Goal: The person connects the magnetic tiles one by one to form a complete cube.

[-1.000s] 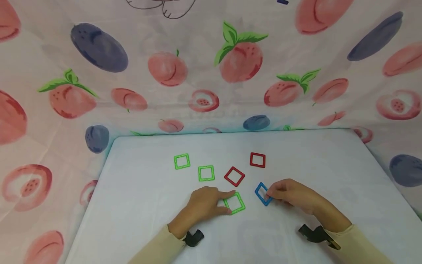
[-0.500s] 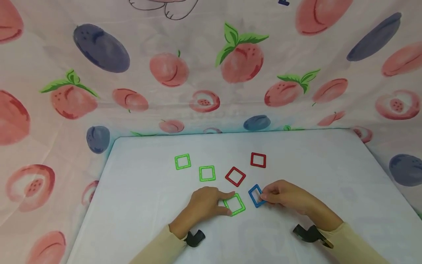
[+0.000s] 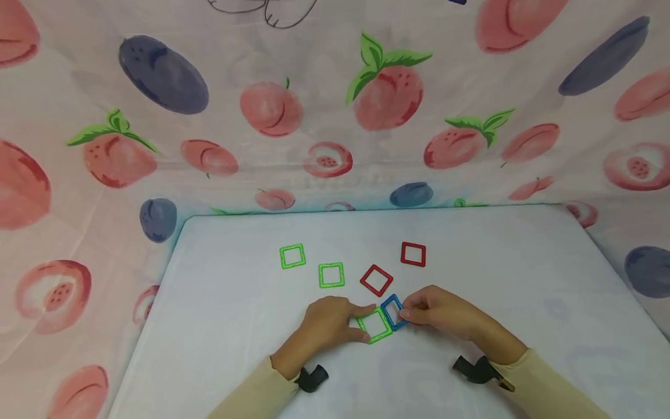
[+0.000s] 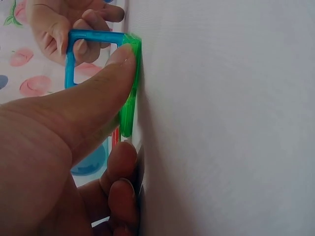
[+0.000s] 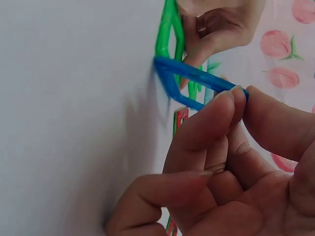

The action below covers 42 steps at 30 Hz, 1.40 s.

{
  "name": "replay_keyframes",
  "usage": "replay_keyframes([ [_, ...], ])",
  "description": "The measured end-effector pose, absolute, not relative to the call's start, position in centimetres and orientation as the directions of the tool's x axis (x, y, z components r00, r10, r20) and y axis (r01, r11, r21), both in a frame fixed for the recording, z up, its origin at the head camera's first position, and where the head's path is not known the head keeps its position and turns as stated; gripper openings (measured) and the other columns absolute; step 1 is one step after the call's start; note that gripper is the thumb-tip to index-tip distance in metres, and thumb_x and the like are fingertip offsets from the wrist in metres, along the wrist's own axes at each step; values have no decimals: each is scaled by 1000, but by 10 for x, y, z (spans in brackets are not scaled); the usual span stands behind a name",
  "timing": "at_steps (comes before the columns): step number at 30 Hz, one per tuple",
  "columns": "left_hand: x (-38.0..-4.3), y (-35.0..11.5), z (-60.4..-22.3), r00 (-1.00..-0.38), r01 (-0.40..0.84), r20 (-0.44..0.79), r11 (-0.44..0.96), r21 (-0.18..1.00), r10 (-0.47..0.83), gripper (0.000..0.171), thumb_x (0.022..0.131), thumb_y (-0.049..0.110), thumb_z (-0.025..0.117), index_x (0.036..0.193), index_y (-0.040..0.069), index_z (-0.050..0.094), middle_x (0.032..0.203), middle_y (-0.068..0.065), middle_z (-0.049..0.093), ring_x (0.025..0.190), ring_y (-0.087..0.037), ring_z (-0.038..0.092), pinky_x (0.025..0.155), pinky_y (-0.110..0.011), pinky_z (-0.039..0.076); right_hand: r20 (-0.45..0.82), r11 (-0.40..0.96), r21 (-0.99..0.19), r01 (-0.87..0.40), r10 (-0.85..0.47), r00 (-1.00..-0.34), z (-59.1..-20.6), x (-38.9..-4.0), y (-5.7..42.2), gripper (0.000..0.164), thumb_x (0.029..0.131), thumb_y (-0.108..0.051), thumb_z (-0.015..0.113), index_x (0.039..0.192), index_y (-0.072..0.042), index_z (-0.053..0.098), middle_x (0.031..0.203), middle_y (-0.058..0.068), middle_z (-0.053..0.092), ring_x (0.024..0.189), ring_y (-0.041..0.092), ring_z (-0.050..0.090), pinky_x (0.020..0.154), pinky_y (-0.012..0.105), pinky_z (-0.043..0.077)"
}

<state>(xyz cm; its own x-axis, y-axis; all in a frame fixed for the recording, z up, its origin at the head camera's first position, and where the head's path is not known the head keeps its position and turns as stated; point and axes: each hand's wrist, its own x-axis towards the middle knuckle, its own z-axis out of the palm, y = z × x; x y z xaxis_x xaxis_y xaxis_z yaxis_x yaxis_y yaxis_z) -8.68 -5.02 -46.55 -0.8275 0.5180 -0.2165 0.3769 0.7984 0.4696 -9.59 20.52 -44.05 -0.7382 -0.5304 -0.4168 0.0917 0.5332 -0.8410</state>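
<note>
My right hand (image 3: 442, 310) pinches the blue square frame (image 5: 201, 75), tilted up, its left edge meeting the green square frame (image 3: 381, 337) my left hand (image 3: 330, 321) grips.

And there's your left hand (image 3: 327, 323), thumb and forefinger on the near green frame (image 3: 381, 338), while your right hand (image 3: 445, 311) pinches the blue frame (image 3: 388, 318) right up against it! Beyond, on the white table (image 3: 225, 314), lie a tilted red frame (image 3: 370, 288), another red one, and two more greens.
</note>
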Motion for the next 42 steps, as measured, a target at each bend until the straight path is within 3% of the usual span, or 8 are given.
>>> replay_keyframes([
  [11,-86,-50,-465,-827,376,-212,794,478,520,61,69,53,76,126,47,53,50,9,46,60,-8,45,46,-28,32,-329,600,-797,-75,-535,-778,-434,-86,189,23,91,-29,62,80,-10,68,60,-5,46,62,8,46,54,21,35],
  [21,-87,-48,-463,-833,366,-210,794,485,512,62,69,52,77,126,47,53,49,7,46,61,-8,46,48,-28,33,-336,684,-726,-74,-446,-829,-432,-81,185,23,89,-39,63,91,-18,72,76,-7,63,74,13,53,60,25,44],
  [32,-85,-47,-464,-839,379,-192,800,465,509,62,69,54,75,126,44,53,51,10,47,68,-7,50,50,-26,34,-209,722,-665,-189,-423,-881,-434,-74,189,19,88,-35,64,94,-20,73,73,-13,61,72,10,50,62,22,43],
  [39,-89,-57,-462,-816,366,-186,739,565,547,42,80,45,70,121,40,61,47,9,45,51,-8,41,47,-25,30,-219,693,-696,-190,-457,-862,-438,-74,189,19,92,-37,59,98,-23,70,78,-9,60,73,9,52,62,22,43],
  [42,-91,-62,-462,-810,335,-184,697,634,557,36,85,39,67,121,35,63,53,10,49,53,-6,44,50,-23,33,-257,682,-712,-169,-477,-841,-440,-75,189,21,93,-39,56,100,-24,68,78,-7,59,73,10,51,59,23,42],
])
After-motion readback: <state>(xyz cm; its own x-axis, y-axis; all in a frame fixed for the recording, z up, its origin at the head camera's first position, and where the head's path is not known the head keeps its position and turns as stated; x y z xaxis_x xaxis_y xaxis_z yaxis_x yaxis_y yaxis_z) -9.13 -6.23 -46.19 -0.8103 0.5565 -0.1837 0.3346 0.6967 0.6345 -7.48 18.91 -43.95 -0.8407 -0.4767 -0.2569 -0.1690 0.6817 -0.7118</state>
